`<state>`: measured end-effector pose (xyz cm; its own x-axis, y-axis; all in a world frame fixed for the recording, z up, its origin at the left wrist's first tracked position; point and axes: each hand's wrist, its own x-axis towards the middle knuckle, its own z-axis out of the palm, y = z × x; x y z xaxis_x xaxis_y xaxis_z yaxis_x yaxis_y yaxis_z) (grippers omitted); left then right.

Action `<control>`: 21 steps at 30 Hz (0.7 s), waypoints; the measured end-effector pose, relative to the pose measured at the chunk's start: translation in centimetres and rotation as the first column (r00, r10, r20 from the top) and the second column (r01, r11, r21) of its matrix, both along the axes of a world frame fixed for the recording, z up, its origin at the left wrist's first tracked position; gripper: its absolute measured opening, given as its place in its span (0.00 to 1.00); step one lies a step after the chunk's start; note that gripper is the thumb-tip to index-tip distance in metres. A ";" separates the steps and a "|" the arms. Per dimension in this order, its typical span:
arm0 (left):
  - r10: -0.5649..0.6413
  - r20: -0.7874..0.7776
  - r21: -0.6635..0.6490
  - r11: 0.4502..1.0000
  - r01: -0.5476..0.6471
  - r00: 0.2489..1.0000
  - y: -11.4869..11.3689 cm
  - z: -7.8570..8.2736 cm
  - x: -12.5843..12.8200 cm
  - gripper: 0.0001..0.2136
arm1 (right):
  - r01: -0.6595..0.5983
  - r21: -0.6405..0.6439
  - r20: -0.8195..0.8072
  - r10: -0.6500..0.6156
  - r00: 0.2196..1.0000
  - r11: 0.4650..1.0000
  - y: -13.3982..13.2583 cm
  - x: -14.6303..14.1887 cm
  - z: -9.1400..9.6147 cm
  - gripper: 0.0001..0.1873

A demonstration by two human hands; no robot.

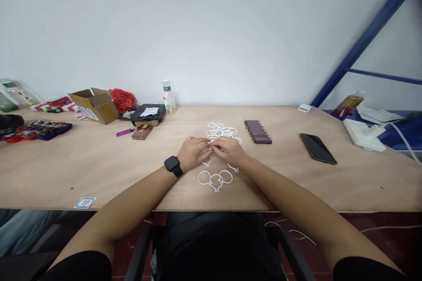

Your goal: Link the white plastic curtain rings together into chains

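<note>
My left hand (194, 153), with a black watch on its wrist, meets my right hand (229, 149) over the middle of the table. Both are closed, thumbs and fingers pinching at a white plastic ring that my fingers partly cover. Just beyond them lies a pile of white plastic rings (220, 131) with small clip ends. Below my left fingers part of a white ring (207, 162) shows, and another ring end (234, 169) sticks out under my right hand. Nearer to me, three linked white rings (216, 180) rest on the wood.
A pixelated dark case (259, 132) and a phone (318, 148) lie to the right, with a white charger (362, 135) further over. Leftward are a cigarette pack (142, 132), purple lighter (124, 132), black parcel (149, 113), bottle (167, 96) and cardboard box (95, 106). A number card (85, 203) lies near the front edge.
</note>
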<state>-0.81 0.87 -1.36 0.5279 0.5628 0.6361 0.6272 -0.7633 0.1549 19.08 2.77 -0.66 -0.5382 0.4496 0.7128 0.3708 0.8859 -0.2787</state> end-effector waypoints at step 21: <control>-0.267 -0.088 -0.368 0.904 0.218 0.960 0.8 0.0 -1.5 0.03 | 0.493 -0.216 0.191 -0.458 0.868 0.843 5.1 3.8 -1.4 0.09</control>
